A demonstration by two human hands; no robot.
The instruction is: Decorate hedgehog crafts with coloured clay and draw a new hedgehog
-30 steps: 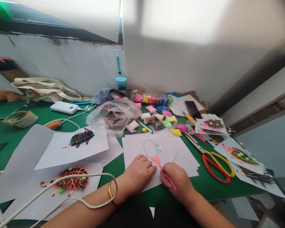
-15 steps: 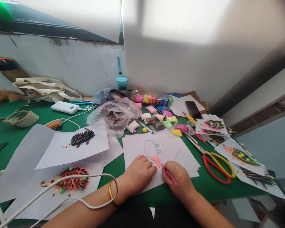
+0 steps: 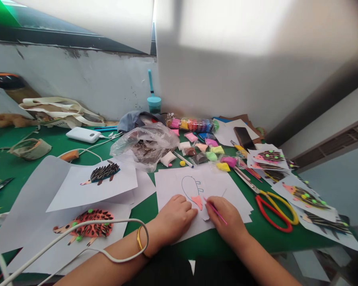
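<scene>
White paper (image 3: 173,182) lies in front of me with a blue oval outline and two small legs drawn on it. Flat orange-pink clay (image 3: 197,201) covers the pointed end of the outline. My left hand (image 3: 177,216) rests on the paper just left of the clay, its fingers curled together; whether anything is under them is hidden. Right of the clay, my right hand (image 3: 226,218) grips a thin pink tool (image 3: 217,212), whose tip is apart from the clay.
Red and yellow scissors (image 3: 274,210) lie at the right beside several hedgehog pictures (image 3: 307,196). Clay packets (image 3: 211,155) and a plastic bag of seeds (image 3: 146,147) sit behind the paper. A white cable (image 3: 89,223) crosses above my left forearm.
My right hand has shifted slightly right and up, and the pink tool's tip has moved away from the clay. My left hand has stayed nearly still.
</scene>
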